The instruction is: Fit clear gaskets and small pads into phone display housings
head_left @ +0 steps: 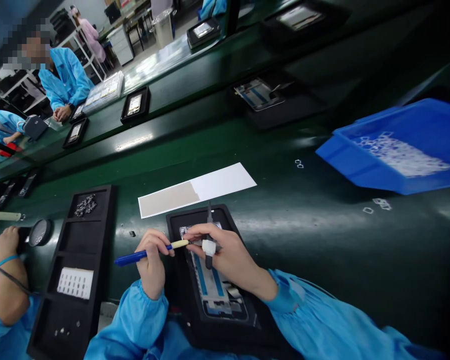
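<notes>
My left hand (152, 260) is closed around a blue-handled tool with a cream tip (150, 253), its tip pointing right toward the work. My right hand (219, 250) is closed in a pinch over the upper end of a phone frame (213, 285), gripping thin dark tweezers (209, 220); a white wrap covers one finger. The phone frame lies in a black tray (183, 300) in front of me on the green belt. Both sleeves are light blue.
A black compartment tray (105, 240) with small parts stands at the left. A white and grey sheet (195, 191) lies beyond the work. A blue bin (360, 160) of small frames sits at the right. A co-worker's arm (5, 280) is at the far left; others sit across.
</notes>
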`<state>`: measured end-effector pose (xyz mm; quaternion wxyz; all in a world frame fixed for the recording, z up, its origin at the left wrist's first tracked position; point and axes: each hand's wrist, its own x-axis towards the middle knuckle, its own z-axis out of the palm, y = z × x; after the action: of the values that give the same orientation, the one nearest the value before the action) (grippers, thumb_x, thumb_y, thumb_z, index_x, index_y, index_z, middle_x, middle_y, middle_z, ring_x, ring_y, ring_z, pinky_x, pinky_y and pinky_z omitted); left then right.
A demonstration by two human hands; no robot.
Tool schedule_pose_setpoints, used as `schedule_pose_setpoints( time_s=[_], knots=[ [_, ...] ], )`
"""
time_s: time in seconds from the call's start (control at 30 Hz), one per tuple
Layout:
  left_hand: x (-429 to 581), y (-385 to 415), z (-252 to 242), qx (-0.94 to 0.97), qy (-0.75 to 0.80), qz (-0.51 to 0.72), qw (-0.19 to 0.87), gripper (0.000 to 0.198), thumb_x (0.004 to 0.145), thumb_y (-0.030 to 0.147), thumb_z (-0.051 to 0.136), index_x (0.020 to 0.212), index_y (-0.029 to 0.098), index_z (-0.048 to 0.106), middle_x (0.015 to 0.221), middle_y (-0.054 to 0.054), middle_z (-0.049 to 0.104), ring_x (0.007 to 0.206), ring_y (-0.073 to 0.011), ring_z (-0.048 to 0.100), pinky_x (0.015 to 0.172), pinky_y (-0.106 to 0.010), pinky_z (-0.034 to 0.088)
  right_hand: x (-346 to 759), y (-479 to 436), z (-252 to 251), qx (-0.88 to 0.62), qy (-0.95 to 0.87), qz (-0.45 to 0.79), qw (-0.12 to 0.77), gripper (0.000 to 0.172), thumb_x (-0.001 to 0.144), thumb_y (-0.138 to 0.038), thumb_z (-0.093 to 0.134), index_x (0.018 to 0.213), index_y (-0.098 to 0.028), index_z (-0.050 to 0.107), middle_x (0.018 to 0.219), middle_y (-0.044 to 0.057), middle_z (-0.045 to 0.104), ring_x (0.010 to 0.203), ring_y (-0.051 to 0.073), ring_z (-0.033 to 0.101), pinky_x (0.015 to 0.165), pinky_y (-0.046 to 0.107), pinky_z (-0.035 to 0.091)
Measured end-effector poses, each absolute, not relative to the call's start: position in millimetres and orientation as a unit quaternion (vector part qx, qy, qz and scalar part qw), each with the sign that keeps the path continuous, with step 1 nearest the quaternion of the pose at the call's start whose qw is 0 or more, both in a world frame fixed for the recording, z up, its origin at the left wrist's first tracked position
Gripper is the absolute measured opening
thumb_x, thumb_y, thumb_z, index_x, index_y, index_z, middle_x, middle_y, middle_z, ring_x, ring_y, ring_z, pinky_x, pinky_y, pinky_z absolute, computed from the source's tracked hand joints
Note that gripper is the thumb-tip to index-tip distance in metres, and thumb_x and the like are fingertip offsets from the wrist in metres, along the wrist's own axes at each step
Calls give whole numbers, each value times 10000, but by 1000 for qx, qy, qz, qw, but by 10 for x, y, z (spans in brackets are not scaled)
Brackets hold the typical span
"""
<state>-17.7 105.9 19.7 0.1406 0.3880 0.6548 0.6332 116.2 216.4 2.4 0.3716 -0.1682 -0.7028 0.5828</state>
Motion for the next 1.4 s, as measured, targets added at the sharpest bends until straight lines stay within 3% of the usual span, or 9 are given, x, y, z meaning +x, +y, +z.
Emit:
schedule_pose_setpoints(
  time_s=[0.2, 0.33, 0.6, 0.9, 1.2, 1.4],
  knots=[
    [-197, 1004, 442, 390, 658, 584, 271, 269, 909, 431, 616, 850, 171, 581, 919, -56, 646, 702, -158, 693, 682, -298, 603, 1160, 2208, 8, -204, -621, 673, 346, 231, 825, -328, 727, 1004, -223, 625, 892, 48, 739, 828, 210, 721, 764, 348, 605],
    [-204, 966, 426, 368, 677, 607, 193, 240, 888, 401, 657, 873, 167, 604, 866, -45, 686, 662, -158, 710, 658, -281, 615, 1148, 2195, 2, -201, -580, 708, 348, 330, 793, -354, 764, 1049, -218, 606, 990, 74, 729, 875, 213, 714, 794, 369, 605],
    [-142, 1002, 307, 421, 689, 588, 41, 171, 872, 323, 688, 811, 170, 641, 769, -50, 701, 719, -183, 692, 666, -310, 595, 1145, 2157, 13, -224, -598, 672, 375, 231, 812, -321, 729, 976, -224, 600, 857, 42, 723, 805, 200, 705, 749, 344, 601],
    [-77, 1056, 255, 457, 663, 592, 32, 61, 857, 217, 706, 843, 187, 655, 812, -37, 703, 771, -167, 687, 723, -315, 587, 1124, 2136, -27, -265, -613, 617, 416, 175, 818, -259, 664, 963, -225, 574, 825, 33, 693, 763, 189, 689, 694, 304, 579],
    [-60, 1074, 256, 439, 667, 601, 43, 111, 841, 261, 729, 822, 179, 656, 782, -33, 713, 735, -170, 703, 705, -299, 592, 1140, 2149, 24, -261, -626, 599, 425, 112, 828, -188, 594, 918, -226, 539, 824, 12, 628, 698, 152, 626, 633, 265, 528],
    [-94, 1069, 285, 322, 681, 637, 164, 281, 811, 399, 751, 856, 164, 603, 800, -49, 747, 635, -168, 719, 644, -273, 612, 1129, 2111, -8, -218, -613, 633, 420, 131, 841, -152, 560, 933, -232, 511, 847, 5, 604, 698, 135, 604, 594, 242, 496]
  ],
)
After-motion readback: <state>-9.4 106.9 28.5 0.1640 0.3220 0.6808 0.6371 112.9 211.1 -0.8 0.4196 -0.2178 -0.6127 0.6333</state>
